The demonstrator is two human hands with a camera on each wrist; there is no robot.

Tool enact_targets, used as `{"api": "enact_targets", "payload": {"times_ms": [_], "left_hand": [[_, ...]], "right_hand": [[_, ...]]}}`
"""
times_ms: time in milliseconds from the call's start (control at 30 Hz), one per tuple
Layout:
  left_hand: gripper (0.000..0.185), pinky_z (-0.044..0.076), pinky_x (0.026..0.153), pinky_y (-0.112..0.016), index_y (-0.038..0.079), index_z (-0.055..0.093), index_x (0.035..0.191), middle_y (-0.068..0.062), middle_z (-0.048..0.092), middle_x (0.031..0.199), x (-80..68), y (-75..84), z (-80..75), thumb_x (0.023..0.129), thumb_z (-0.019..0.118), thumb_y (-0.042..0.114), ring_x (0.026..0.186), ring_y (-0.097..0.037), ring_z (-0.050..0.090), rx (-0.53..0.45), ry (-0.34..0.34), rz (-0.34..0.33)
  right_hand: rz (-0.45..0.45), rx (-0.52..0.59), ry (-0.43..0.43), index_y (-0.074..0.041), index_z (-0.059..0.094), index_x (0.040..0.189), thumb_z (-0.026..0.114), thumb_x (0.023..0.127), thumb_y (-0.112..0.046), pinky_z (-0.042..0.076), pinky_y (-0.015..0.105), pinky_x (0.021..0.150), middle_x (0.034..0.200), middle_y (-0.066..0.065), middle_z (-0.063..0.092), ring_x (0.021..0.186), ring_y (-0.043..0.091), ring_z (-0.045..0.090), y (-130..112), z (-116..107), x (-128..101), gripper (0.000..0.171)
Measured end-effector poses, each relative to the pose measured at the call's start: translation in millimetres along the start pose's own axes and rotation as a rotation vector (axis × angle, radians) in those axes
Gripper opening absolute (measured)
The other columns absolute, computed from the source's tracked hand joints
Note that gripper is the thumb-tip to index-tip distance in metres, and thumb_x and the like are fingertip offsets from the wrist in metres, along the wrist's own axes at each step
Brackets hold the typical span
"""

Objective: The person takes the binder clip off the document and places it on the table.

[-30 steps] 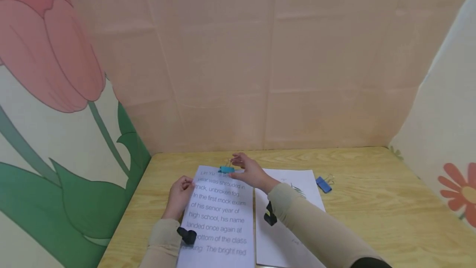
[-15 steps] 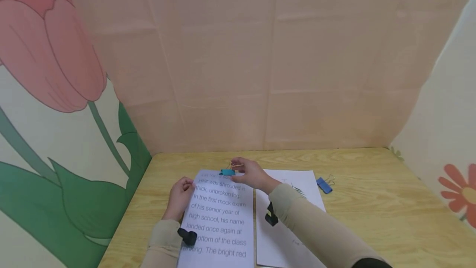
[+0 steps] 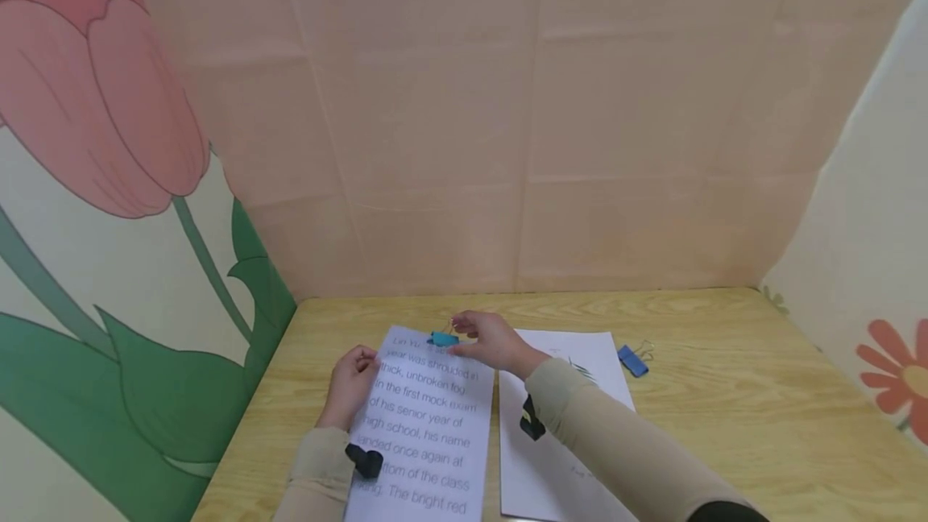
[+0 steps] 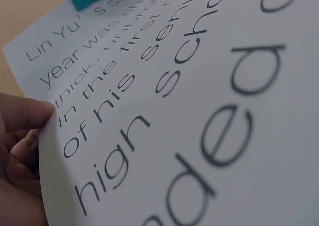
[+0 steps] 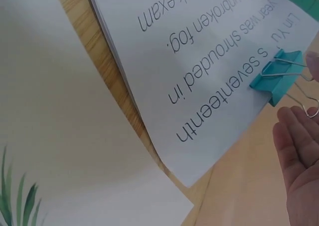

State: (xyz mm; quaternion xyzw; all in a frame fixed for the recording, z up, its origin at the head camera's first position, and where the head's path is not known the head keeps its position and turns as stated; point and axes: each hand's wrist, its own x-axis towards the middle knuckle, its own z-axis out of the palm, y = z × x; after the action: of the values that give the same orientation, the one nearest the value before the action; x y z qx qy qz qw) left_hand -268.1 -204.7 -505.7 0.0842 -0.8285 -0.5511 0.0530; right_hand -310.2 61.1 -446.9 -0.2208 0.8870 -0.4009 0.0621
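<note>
A teal binder clip (image 3: 443, 339) sits on the top edge of a stack of printed paper (image 3: 424, 425). My right hand (image 3: 495, 342) holds the clip by its wire handles. In the right wrist view the thumb (image 5: 313, 65) is at the upper handle, and the fingers (image 5: 294, 141) lie by the lower one. My left hand (image 3: 350, 385) pinches the stack's left edge between thumb and fingers. The left wrist view shows the thumb (image 4: 30, 111) on the page's face, with the other fingers partly hidden behind the paper.
Right of the printed stack, white paper (image 3: 536, 466) with a green leaf drawing lies on the wooden table (image 3: 725, 417), partly under my right forearm. Farther right is a blue binder clip (image 3: 634, 361). A pinkish sheet (image 3: 522, 143) hangs behind the table.
The printed stack has tilted slightly, its lower part shifting left. The teal clip and my right hand have moved a little lower. My left hand keeps its grip in nearly the same place.
</note>
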Motion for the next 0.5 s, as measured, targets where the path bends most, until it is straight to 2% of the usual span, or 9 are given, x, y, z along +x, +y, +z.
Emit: {"api": "enact_targets", "payload": {"times_ms": [267, 500], "left_hand": [[0.007, 0.048, 0.066, -0.030, 0.000, 0.064, 0.104, -0.009, 0.069, 0.087, -0.7, 0.9, 0.3, 0.102, 0.057, 0.002, 0.074, -0.020, 0.061, -0.013, -0.006, 0.045], [0.008, 0.048, 0.067, -0.030, 0.000, 0.064, 0.104, -0.010, 0.070, 0.089, 0.2, 0.9, -0.4, 0.102, 0.057, 0.003, 0.075, -0.021, 0.062, -0.013, -0.015, 0.041]], "right_hand": [[-0.004, -0.052, 0.002, -0.001, 0.062, 0.134, 0.079, 0.093, -0.025, 0.051, 0.044, 0.101, 0.128, 0.013, 0.069, 0.119, 0.028, 0.065, 5.9, 0.1, 2.7, 0.050], [-0.028, -0.042, 0.029, 0.003, 0.063, 0.131, 0.077, 0.095, -0.023, 0.053, 0.043, 0.097, 0.121, 0.012, 0.071, 0.112, 0.027, 0.068, 6.8, -0.6, 0.7, 0.046]]}}
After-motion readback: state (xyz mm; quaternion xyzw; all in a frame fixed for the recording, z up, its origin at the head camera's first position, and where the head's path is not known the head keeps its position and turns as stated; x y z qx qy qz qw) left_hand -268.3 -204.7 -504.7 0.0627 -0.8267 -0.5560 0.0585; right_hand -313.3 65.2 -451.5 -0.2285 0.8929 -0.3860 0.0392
